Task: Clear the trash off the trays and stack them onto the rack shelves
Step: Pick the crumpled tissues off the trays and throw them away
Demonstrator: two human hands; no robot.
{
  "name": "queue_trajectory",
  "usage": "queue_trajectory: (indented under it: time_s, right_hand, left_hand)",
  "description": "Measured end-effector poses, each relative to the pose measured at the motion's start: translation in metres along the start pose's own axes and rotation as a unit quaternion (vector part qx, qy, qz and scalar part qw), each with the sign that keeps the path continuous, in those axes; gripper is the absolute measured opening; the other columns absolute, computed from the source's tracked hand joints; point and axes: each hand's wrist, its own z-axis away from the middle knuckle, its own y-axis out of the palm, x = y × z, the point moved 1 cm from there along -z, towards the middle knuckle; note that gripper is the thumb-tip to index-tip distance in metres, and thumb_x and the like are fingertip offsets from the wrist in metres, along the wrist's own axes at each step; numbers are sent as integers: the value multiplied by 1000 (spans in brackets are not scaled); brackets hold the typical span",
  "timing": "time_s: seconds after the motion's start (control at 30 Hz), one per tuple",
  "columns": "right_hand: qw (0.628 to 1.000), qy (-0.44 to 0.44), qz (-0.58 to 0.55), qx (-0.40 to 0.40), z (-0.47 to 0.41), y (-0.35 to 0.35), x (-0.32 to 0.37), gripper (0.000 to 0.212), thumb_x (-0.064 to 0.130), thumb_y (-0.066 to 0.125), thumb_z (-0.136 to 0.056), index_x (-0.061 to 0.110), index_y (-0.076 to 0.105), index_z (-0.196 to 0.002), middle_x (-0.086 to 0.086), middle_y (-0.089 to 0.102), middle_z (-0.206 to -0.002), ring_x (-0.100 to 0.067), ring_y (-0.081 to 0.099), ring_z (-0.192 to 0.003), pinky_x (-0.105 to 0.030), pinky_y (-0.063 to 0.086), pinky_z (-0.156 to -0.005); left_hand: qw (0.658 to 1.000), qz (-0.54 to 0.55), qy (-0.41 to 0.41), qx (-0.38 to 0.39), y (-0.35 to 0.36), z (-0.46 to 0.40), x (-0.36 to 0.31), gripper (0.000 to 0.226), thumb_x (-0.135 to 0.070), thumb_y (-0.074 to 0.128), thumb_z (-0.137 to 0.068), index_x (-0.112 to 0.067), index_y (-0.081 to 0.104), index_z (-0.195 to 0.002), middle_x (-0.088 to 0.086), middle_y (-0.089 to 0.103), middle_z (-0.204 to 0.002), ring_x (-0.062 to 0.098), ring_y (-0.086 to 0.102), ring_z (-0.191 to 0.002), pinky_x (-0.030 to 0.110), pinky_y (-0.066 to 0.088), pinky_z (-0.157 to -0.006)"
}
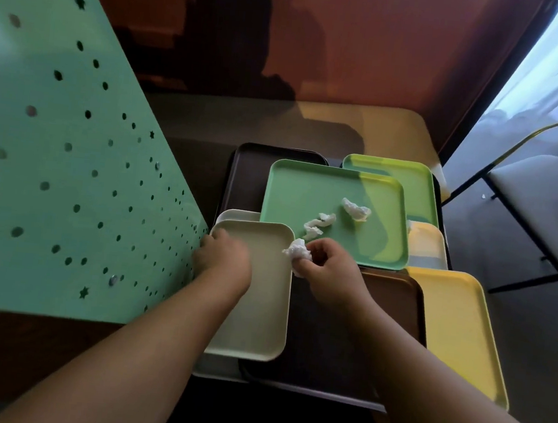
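Note:
A cream tray (261, 312) lies on top of the pile at the near left. My left hand (222, 257) grips its far left corner. My right hand (326, 274) is shut on a crumpled white tissue (297, 250) just right of that tray. Behind it lies a green tray (307, 186) with three crumpled tissues on it: one (356, 210) in the middle, another (327, 218) to its left, and a third (312, 231) near the front edge. A yellow tray (457, 324) sits at the right, a brown tray (395, 301) beside it.
A green perforated panel (53, 172) rises at the left, touching the cream tray's corner. More trays lie at the back: a dark one (251, 171) and a lime one (413, 180). A grey chair (544, 202) stands to the right of the table.

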Motion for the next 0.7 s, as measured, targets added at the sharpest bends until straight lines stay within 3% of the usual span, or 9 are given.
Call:
queue_trajectory:
  time_s: [0.07, 0.1, 0.17, 0.23, 0.27, 0.37, 0.47, 0.57, 0.7]
  right_hand:
    - [1000, 3, -22, -14, -7, -3, 2, 11, 27, 76, -91, 26, 64, -91, 7, 69, -80, -11, 62, -70, -30, 51, -69]
    - [999, 3, -35, -18, -11, -4, 4, 12, 24, 76, -91, 28, 65, -92, 5, 72, -84, -14, 67, -75, -33, 56, -72]
    - [998, -1, -55, -14, -17, -4, 8, 15, 18, 76, -91, 28, 66, -94, 1, 75, -88, -20, 73, -85, -44, 61, -82]
    - [999, -14, -42, -7, -23, -5, 10, 14, 14, 75, -89, 25, 68, -95, -3, 75, -89, -26, 74, -87, -51, 61, -84]
    - [999, -19, -32, 0, -27, -6, 11, 13, 13, 73, -88, 22, 69, -97, -6, 75, -90, -29, 73, -88, -53, 61, -83]
    - [999, -44, -9, 16, -45, -15, 11, 18, 15, 73, -84, 16, 72, -102, -9, 71, -104, -28, 70, -95, -42, 61, -84]
    - [996, -28, 81, -2, -72, -25, 2, 35, 10, 68, -87, 18, 66, -121, -9, 56, -130, -26, 58, -117, -29, 50, -98]
    - [964, -29, 264, 0, -97, -27, -14, 54, 22, 67, -91, 21, 57, -144, -7, 47, -152, -29, 41, -141, -38, 37, -114]
    - [934, -109, 339, 24, -111, -18, -30, 29, 22, 65, -93, 18, 74, -121, -11, 61, -126, -34, 57, -118, -41, 53, -93]
  left_hand:
    - [984, 167, 36, -50, -18, 5, -14, 44, -35, 42, -106, -4, 56, -133, 16, 61, -128, 31, 60, -106, 38, 53, -80]
    - [953, 297, 50, -43, -28, 6, -22, 39, -35, 43, -105, -6, 56, -127, 14, 65, -118, 30, 60, -96, 36, 51, -72]
    - [823, 564, 48, 55, -41, 7, -42, 23, -27, 47, -101, -13, 53, -118, 11, 65, -109, 29, 61, -89, 38, 57, -69]
    - [723, 672, 51, 153, -48, 10, -58, 20, -21, 48, -97, -14, 55, -114, 13, 65, -102, 29, 61, -84, 43, 60, -68]
    - [714, 678, 64, 164, -49, 9, -64, 20, -21, 50, -96, -14, 59, -112, 13, 65, -98, 29, 61, -83, 48, 60, -71]
    - [752, 646, 86, 100, -46, -7, -72, 13, -22, 54, -95, -14, 64, -99, 12, 68, -90, 28, 63, -77, 54, 62, -75]
    - [743, 665, 57, 52, -47, -27, -74, 20, -8, 46, -96, -17, 61, -86, 12, 61, -85, 22, 54, -60, 34, 51, -50]
    - [760, 647, 60, 11, -48, -40, -75, 23, -7, 48, -94, -20, 61, -81, 5, 60, -77, 22, 51, -61, 27, 43, -53]
    - [785, 614, 76, -16, -45, -53, -82, 10, -21, 66, -88, -19, 58, -83, 1, 61, -73, 22, 53, -65, 28, 43, -58]
